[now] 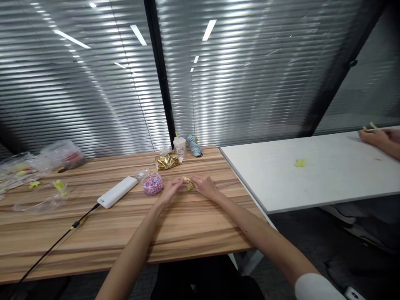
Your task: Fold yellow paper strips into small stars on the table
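On the wooden table [187, 233], forearms converging, left hand [170, 190] and right hand [204, 186] pinching a yellow piece [189, 185]

Your left hand [170, 190] and right hand [203, 186] meet low in front of you, their fingers [180, 181] curled inward. Both forearms [134, 246] reach forward, angling toward each other, and your right arm ends in a white sleeve [312, 287].

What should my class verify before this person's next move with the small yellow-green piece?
Yellow-green piece pinched between left hand and right hand: ok.
Clear tub of pink and blue rubber bands close beside the left hand: ok.
Clear lid off the tub: ok.
White power bank and its cable apart from both hands: ok.
Shape of the piece under the fingers: cannot tell, the fingers hide it.
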The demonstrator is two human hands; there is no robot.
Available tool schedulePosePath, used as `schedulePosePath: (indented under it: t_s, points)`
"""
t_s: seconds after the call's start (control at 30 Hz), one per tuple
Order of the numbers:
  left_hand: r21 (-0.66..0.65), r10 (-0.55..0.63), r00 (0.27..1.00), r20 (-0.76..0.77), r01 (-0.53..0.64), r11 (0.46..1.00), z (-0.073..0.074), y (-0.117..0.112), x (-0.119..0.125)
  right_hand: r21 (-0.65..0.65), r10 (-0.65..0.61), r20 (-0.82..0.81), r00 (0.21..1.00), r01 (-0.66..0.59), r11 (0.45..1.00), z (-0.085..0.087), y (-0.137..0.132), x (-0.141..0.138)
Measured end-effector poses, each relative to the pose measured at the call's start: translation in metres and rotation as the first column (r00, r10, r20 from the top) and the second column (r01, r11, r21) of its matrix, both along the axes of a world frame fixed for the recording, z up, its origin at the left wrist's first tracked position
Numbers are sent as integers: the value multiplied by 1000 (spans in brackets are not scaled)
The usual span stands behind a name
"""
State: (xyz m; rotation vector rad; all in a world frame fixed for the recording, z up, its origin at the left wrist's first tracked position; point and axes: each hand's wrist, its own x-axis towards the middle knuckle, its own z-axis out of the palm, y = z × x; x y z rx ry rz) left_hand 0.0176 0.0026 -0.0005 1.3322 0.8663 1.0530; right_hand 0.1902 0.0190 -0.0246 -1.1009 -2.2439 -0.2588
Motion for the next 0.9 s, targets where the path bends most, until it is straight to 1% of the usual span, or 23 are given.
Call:
schedulePosePath:
  t_s: [0.13,0.23,0.33,0.4,0.5,0.57,0.63,0.77,0.9]
  points:
    - [-36,-43,992,117,48,998,3,-1,1,-58,-57,-101,993,52,997,-2,0,-3]
    - [-67,-40,981,192,53,996,5,-2,0,-85,-83,-172,982,69,994,-2,0,-5]
    - [-107,-4,968,253,32,994,5,-1,-3,-79,-103,-243,964,86,993,-2,0,-5]
    - [-123,56,959,277,-23,992,5,1,-6,-58,-92,-259,961,79,995,-3,2,-2]
    - [-121,150,950,273,-121,985,4,2,-7,-2,-7,-180,984,6,1000,-4,6,1]
    - [-120,185,950,252,-159,980,3,2,-6,38,46,-108,993,-42,998,-5,6,2]
    - [-115,205,956,208,-185,976,1,1,-4,64,72,-56,996,-68,996,-5,6,1]
    - [-73,198,974,110,-191,979,-1,0,-2,99,109,9,994,-110,989,-4,3,-2]
    - [-42,175,981,81,-172,984,-2,1,-1,124,130,20,991,-131,984,-5,4,-2]
